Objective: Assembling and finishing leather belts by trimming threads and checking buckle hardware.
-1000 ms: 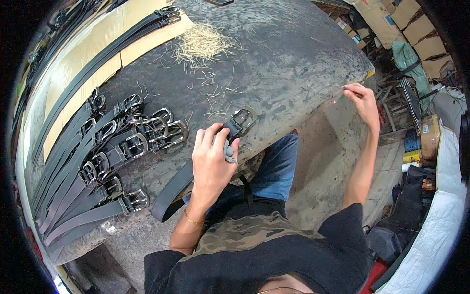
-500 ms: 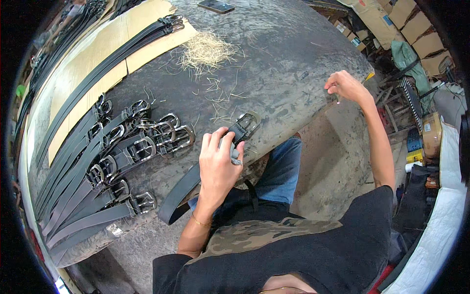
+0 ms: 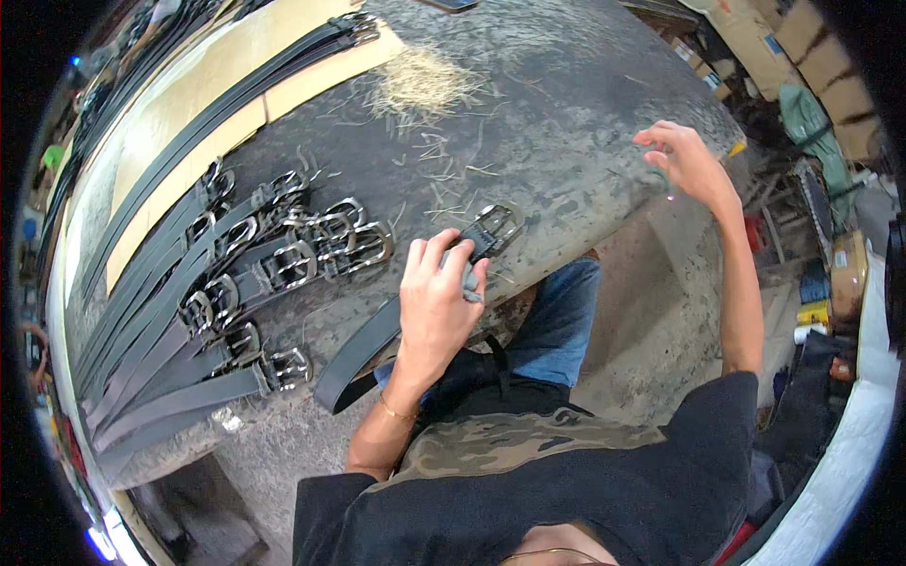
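Near the front edge of the dark worktable [image 3: 557, 179], my left hand [image 3: 436, 297] is closed around a black belt [image 3: 354, 363] just below its metal buckle [image 3: 500, 229]. Its strap bends down past the table edge. Something grey [image 3: 470, 281] shows between my thumb and fingers, its kind unclear. My right hand [image 3: 694, 165] is raised near the table's right corner, away from the belt, fingers curled toward the thumb. A small greenish bit and a pinkish speck show below those fingers; what they hold is too small to name.
Several black buckled belts [image 3: 160, 377] lie fanned out on the left. Two more straps [image 3: 236, 90] rest on cardboard [image 3: 179, 203] behind them. A heap of pale thin strands [image 3: 425, 85] sits at the back, with loose ones scattered forward. A phone [image 3: 451, 4] lies at the far edge.
The whole view has shifted slightly. My right hand is a little higher relative to the table, its fingers turned somewhat. My left hand keeps its hold on the belt.
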`<state>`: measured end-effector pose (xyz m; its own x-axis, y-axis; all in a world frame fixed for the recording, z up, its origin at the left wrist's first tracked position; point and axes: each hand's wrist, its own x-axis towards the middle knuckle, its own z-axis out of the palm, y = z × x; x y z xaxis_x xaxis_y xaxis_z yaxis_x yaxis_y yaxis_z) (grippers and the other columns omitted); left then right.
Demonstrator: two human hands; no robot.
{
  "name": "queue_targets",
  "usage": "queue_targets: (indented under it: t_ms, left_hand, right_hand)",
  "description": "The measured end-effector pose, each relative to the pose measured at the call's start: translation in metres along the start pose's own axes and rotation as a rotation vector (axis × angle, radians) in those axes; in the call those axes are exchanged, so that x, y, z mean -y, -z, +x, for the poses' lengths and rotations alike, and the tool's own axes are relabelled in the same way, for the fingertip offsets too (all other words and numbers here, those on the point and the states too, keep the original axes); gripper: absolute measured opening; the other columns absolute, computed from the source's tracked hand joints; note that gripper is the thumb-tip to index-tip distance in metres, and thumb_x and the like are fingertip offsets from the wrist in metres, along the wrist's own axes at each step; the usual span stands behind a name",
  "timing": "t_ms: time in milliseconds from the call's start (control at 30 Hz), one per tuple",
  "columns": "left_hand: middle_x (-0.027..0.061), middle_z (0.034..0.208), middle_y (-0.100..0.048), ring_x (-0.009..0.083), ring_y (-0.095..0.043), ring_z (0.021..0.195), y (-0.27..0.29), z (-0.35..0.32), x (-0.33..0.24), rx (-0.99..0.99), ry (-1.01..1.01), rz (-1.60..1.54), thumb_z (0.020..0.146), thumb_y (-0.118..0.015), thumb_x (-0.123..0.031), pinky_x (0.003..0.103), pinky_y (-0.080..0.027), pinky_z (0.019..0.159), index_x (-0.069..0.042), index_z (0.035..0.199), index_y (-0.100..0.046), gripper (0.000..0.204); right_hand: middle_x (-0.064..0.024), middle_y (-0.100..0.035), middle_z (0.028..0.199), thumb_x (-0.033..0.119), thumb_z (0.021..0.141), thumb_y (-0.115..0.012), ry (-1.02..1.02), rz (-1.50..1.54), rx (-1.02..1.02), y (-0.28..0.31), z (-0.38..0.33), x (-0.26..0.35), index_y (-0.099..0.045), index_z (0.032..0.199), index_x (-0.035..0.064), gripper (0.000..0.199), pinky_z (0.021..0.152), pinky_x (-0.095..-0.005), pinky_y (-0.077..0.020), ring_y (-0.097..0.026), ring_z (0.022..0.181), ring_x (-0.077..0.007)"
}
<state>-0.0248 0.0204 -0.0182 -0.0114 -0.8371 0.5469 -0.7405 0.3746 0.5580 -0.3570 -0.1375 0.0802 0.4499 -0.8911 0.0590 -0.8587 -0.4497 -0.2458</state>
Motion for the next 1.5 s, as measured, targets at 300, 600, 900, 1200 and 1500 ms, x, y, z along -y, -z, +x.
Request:
queue_targets:
  t_ms: [300,600,900,1200,1500]
  left_hand:
    - [0.0103,0.100,-0.064,0.0288,-0.062,0.084,0.003,-0.006,0.004,-0.014,-0.095,-0.050,0.071,-0.075,-0.002,0.036,-0.052,0.069,-0.004,0.089,-0.067,0.019]
    - [0.0119,0.090,-0.068,0.0227,-0.067,0.083,0.023,-0.045,-0.020,0.322,0.085,-0.718,0.082,-0.072,-0.011,0.033,-0.051,0.073,-0.001,0.097,-0.067,0.018]
    - [0.0106,0.120,-0.066,0.0221,-0.056,0.118,0.033,-0.134,0.039,0.384,0.615,-1.188,0.084,-0.072,-0.045,0.039,-0.038,0.106,-0.002,0.127,-0.061,0.062]
    - [0.0005,0.103,-0.065,0.0077,-0.046,0.052,0.086,-0.238,0.068,-0.508,0.555,-1.666,0.075,-0.083,-0.034,0.024,-0.036,0.051,-0.015,0.147,-0.034,0.090]
    - [-0.0104,0.096,-0.052,0.0031,-0.042,0.060,0.164,-0.261,0.077,-1.362,0.510,-0.822,0.064,-0.068,-0.072,0.020,-0.036,0.053,-0.017,0.116,-0.052,0.077]
  right_hand:
    - [-0.0101,-0.062,0.123,0.012,0.073,-0.077,0.733,0.271,0.029,-0.100,0.013,0.137,-0.064,0.118,0.0077,0.047,0.101,-0.0399,-0.0449,-0.054,0.117,-0.0293]
    - [-0.0058,-0.067,0.078,0.009,0.085,-0.070,0.505,0.596,-0.021,-0.109,0.024,0.147,-0.069,0.095,0.0016,0.013,0.062,-0.0271,-0.0492,-0.061,0.066,-0.0130]
    - [-0.0005,-0.063,0.066,0.008,0.082,-0.072,0.271,0.953,0.443,-0.050,0.021,0.151,-0.069,0.083,-0.0014,0.010,0.051,-0.0206,-0.0450,-0.057,0.058,-0.0052]
    - [-0.0008,-0.059,0.052,0.019,0.067,-0.075,0.800,0.798,0.302,-0.013,0.044,0.142,-0.069,0.070,-0.0002,0.021,0.042,-0.0209,-0.0361,-0.052,0.044,-0.0066]
    - [-0.0059,-0.057,0.068,0.048,0.075,-0.075,0.936,0.496,0.016,0.039,0.069,0.082,-0.050,0.090,0.0073,0.050,0.059,-0.0281,-0.0369,-0.050,0.064,-0.0162]
